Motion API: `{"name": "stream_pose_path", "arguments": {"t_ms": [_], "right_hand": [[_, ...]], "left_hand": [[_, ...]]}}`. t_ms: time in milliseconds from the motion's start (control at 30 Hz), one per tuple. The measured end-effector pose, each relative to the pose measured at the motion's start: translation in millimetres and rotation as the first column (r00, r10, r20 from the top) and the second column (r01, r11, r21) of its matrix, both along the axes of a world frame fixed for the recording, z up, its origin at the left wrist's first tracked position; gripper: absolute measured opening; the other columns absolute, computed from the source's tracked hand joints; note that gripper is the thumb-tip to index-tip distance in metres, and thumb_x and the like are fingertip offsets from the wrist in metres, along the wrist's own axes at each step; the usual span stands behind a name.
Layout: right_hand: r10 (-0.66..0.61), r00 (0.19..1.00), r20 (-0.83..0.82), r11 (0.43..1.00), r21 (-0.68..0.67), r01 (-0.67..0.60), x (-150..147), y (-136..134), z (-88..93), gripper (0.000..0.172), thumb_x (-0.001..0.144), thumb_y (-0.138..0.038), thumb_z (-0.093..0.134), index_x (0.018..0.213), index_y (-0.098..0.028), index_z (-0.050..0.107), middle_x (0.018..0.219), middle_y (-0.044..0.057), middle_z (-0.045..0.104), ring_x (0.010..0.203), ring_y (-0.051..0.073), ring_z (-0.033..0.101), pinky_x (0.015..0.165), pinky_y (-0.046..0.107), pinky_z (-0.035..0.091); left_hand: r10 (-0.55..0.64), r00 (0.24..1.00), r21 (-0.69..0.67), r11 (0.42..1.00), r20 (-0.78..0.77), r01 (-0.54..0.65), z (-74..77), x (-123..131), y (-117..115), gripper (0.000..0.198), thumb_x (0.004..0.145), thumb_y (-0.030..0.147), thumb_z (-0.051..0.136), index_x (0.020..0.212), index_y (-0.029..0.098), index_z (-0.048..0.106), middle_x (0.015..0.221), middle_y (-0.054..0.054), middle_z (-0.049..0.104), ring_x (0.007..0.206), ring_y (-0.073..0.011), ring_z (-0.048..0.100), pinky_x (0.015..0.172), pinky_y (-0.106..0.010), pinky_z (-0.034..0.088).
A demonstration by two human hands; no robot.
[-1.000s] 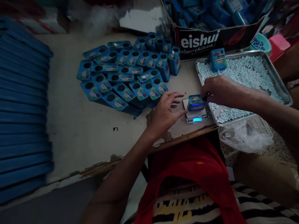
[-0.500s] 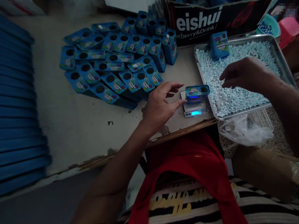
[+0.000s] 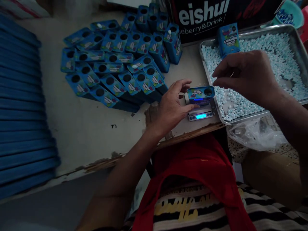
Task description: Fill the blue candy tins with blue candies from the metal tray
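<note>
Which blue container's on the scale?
The container between the left hand and the tray: it alone sits on the scale; the big group stands on the table.

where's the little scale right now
In the head view, the scale sits right of centre, under a blue box, between the left hand and the metal tray.

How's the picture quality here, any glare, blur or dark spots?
Head view: dim overall, darkest toward the lower corners; head view: the scale's display glows bright cyan, digits too small to read surely; head view: the blue stack looks soft, while lettering on the box in the tray reads clearly.
</note>
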State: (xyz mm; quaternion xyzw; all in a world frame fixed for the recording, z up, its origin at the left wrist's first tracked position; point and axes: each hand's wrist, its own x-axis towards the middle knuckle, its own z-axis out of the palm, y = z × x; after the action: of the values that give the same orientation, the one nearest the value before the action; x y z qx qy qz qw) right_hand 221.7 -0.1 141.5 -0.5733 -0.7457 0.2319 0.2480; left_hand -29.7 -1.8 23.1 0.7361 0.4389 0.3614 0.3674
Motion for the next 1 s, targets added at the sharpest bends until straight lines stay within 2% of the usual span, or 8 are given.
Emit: {"name": "stream_pose_path", "arguments": {"t_ms": [167, 333, 500, 567, 700, 800, 900, 1000], "right_hand": [[0.136, 0.977, 0.165, 0.989, 0.033, -0.143, -20.7, -7.4, -10.8, 0.006, 0.098, -0.030, 0.080, 0.099, -0.032, 0.085, 0.107, 0.005, 0.085, 0.095, 0.030, 0.077, 0.088, 0.046, 0.059], [-0.068, 0.976, 0.205, 0.994, 0.093, 0.050, 22.8, -5.1, -24.6, 0.016, 0.101, -0.043, 0.077, 0.104, -0.030, 0.086, 0.109, 0.011, 0.084, 0.093, 0.034, 0.076, 0.089, 0.052, 0.060], [0.273, 0.859, 0.432, 0.962, -0.104, -0.254, 72.5, -8.1, -86.9, 0.064, 0.089, -0.040, 0.082, 0.149, -0.022, 0.070, 0.156, 0.018, 0.068, 0.138, 0.046, 0.063, 0.111, 0.063, 0.054], [0.304, 0.811, 0.500, 0.950, -0.097, -0.297, 73.5, -10.4, -112.0, 0.075, 0.089, -0.039, 0.079, 0.159, -0.020, 0.060, 0.167, 0.022, 0.056, 0.146, 0.048, 0.055, 0.113, 0.063, 0.051], [0.208, 0.792, 0.574, 0.977, -0.081, -0.198, 58.7, -4.3, -131.5, 0.046, 0.094, -0.030, 0.067, 0.139, -0.018, 0.070, 0.145, 0.024, 0.069, 0.124, 0.043, 0.065, 0.092, 0.049, 0.053], [0.110, 0.877, 0.469, 0.990, -0.133, -0.053, 60.1, 6.4, -124.2, 0.023, 0.093, -0.027, 0.067, 0.114, -0.021, 0.075, 0.111, 0.014, 0.079, 0.099, 0.033, 0.070, 0.078, 0.039, 0.047], [-0.162, 0.984, 0.076, 0.934, -0.311, 0.177, 77.3, 12.1, -109.7, 0.014, 0.090, -0.034, 0.076, 0.098, -0.022, 0.073, 0.088, 0.006, 0.077, 0.076, 0.022, 0.067, 0.067, 0.033, 0.044], [-0.437, 0.843, -0.312, 0.797, -0.569, 0.203, 92.9, 8.1, -94.9, 0.030, 0.086, -0.044, 0.089, 0.090, -0.023, 0.068, 0.082, 0.003, 0.074, 0.062, 0.014, 0.060, 0.057, 0.028, 0.043]], "left_hand": [[0.016, 1.000, -0.049, 0.999, -0.019, -0.017, 3.4, -2.3, -1.9, 0.072, 0.083, 0.036, 0.098, 0.147, 0.027, 0.065, 0.144, -0.011, 0.074, 0.130, -0.0301, 0.073, 0.110, -0.046, 0.064], [0.049, 0.998, -0.049, 0.998, -0.031, -0.050, 7.2, -18.1, -2.4, 0.069, 0.082, 0.033, 0.097, 0.144, 0.027, 0.069, 0.142, -0.010, 0.075, 0.123, -0.0276, 0.074, 0.107, -0.043, 0.065], [0.052, 0.999, -0.050, 0.997, 0.001, -0.052, 5.6, -20.2, -2.0, 0.061, 0.081, 0.025, 0.097, 0.137, 0.025, 0.074, 0.137, -0.008, 0.077, 0.115, -0.0238, 0.076, 0.104, -0.039, 0.066], [0.044, 0.999, -0.057, 0.997, 0.012, -0.043, 4.4, -16.9, -1.9, 0.060, 0.082, 0.026, 0.097, 0.137, 0.024, 0.074, 0.137, -0.008, 0.077, 0.115, -0.0236, 0.076, 0.105, -0.040, 0.067], [0.053, 0.999, -0.087, 0.995, -0.001, -0.053, 4.6, -14.0, -0.8, 0.061, 0.082, 0.030, 0.097, 0.138, 0.025, 0.072, 0.137, -0.008, 0.076, 0.116, -0.0246, 0.076, 0.108, -0.042, 0.067], [0.087, 0.995, -0.101, 0.991, -0.048, -0.092, 8.6, -20.9, -1.0, 0.060, 0.083, 0.033, 0.096, 0.138, 0.026, 0.072, 0.138, -0.008, 0.076, 0.118, -0.0255, 0.076, 0.110, -0.043, 0.066], [0.096, 0.993, -0.097, 0.990, -0.076, -0.103, 14.6, -31.6, -3.5, 0.057, 0.084, 0.033, 0.095, 0.136, 0.026, 0.073, 0.137, -0.008, 0.076, 0.121, -0.0268, 0.076, 0.111, -0.044, 0.066], [0.067, 0.994, -0.109, 0.991, -0.085, -0.076, 19.0, -36.0, -5.4, 0.053, 0.085, 0.033, 0.093, 0.134, 0.025, 0.074, 0.132, -0.008, 0.078, 0.119, -0.0276, 0.076, 0.110, -0.044, 0.066]]}}
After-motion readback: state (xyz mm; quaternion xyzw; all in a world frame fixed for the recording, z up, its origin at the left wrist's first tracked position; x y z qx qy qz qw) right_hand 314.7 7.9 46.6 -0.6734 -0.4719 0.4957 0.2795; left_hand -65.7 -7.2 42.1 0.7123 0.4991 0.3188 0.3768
